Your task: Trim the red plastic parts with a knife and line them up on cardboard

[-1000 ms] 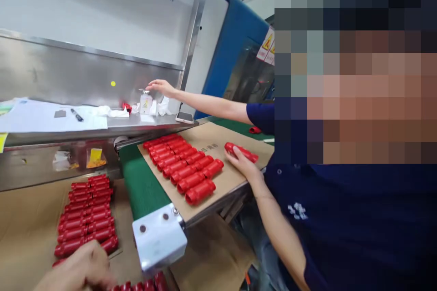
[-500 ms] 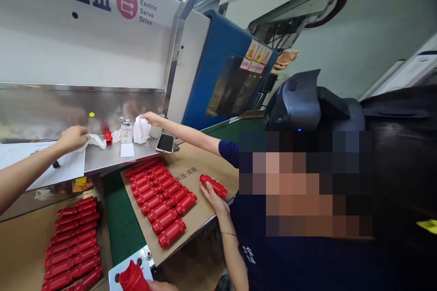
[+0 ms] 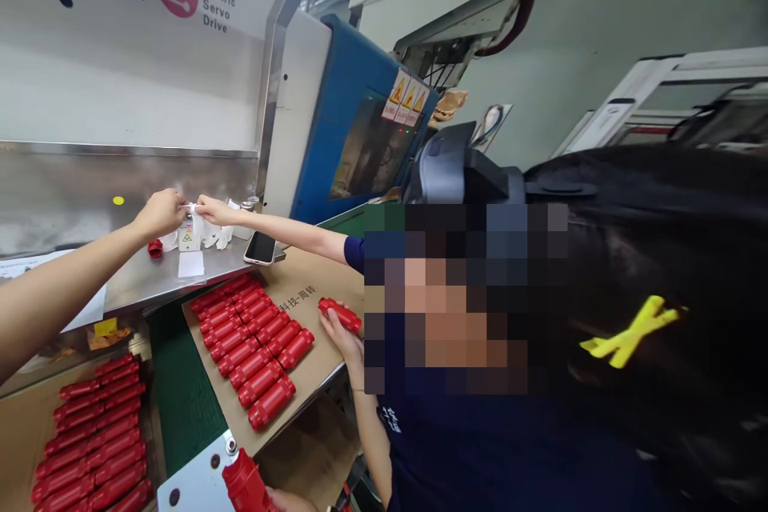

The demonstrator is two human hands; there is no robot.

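Note:
My left hand (image 3: 162, 212) stretches in from the left, its fingers closed on a white cloth (image 3: 170, 240) over the pump bottle (image 3: 188, 238). Right beside it is a co-worker's hand (image 3: 216, 210), which has a second white cloth (image 3: 217, 236). Low in the picture, my right hand (image 3: 289, 501) is closed around a red plastic tube (image 3: 245, 480); the frame edge cuts off most of the hand. The co-worker's other hand (image 3: 343, 336) holds another red tube (image 3: 340, 314). On the metal ledge, a red piece (image 3: 154, 248) stands left of the bottle.
Red tubes lie in rows on the cardboard sheet (image 3: 318, 268) and in the left box (image 3: 21, 432). A green belt (image 3: 183, 372) runs between them. A phone (image 3: 260, 248) rests on the ledge (image 3: 135, 288). The co-worker (image 3: 480, 448) fills the right side.
My left hand has moved right with its cloth to the pump bottle, meeting the co-worker's hand there. My right hand still holds its red tube. The view has shifted to the right.

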